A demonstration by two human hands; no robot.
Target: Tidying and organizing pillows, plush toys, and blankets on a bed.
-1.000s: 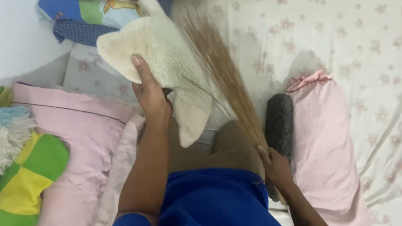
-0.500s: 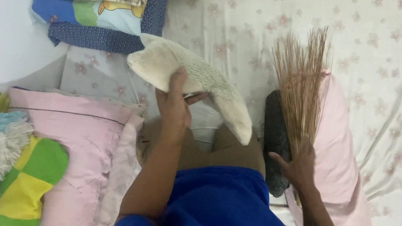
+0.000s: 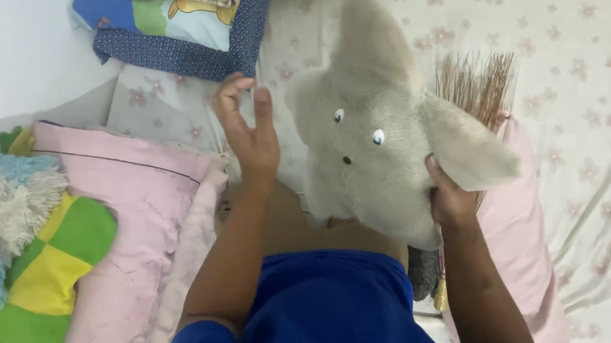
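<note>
Half a second ago the left hand (image 3: pixel 249 136) gripped the grey plush toy (image 3: pixel 385 137) from below, and the right hand (image 3: pixel 451 200) held the broom (image 3: pixel 479 85) upright at the right of the frame. Now the toy has passed over — the right hand holds it at its lower edge, near one ear, and the left hand has let go, standing free with fingers spread just left of the toy. The broom's bristles now show only behind the toy, at upper right; whether the right hand also grips the broom cannot be told.

The toy sits in the centre of the frame, lifted above the bed (image 3: pixel 584 89), face toward the camera — pale grey fur, two small blue-and-white eyes, a dark dot of a nose, one ear pointing up and another out to the right.

At the left edge lies a blue, green and yellow plush (image 3: pixel 35 260) on a pink pillow (image 3: pixel 136 212); folded cloths (image 3: pixel 168 19) rest at the top.
</note>
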